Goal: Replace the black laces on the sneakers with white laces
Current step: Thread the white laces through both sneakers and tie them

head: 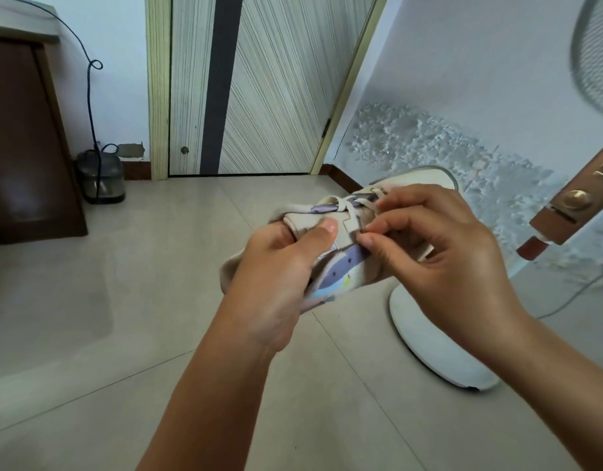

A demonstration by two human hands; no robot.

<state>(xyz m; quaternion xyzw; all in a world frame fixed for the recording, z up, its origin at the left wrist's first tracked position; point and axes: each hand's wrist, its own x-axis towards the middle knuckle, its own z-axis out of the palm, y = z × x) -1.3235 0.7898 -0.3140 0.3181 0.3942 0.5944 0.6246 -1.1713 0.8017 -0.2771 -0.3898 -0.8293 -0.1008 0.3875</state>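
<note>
Both hands [327, 263] hold the sneaker [340, 266] above open floor [123, 300].

Floor [157, 266]: pale glossy tiles, soft daylight reflecting. Back wall [123, 79] light blue; patch of bare plaster low near door frame. Striped door [259, 86] closed, dark vertical band down middle, small round knob low on left. Dark brown wooden cabinet [24, 147] at left. Black cord [89, 96] hangs down wall to small grey device [101, 180] on floor. Right wall [446, 147] flaking. White fan base [436, 345] on floor at right.
</note>
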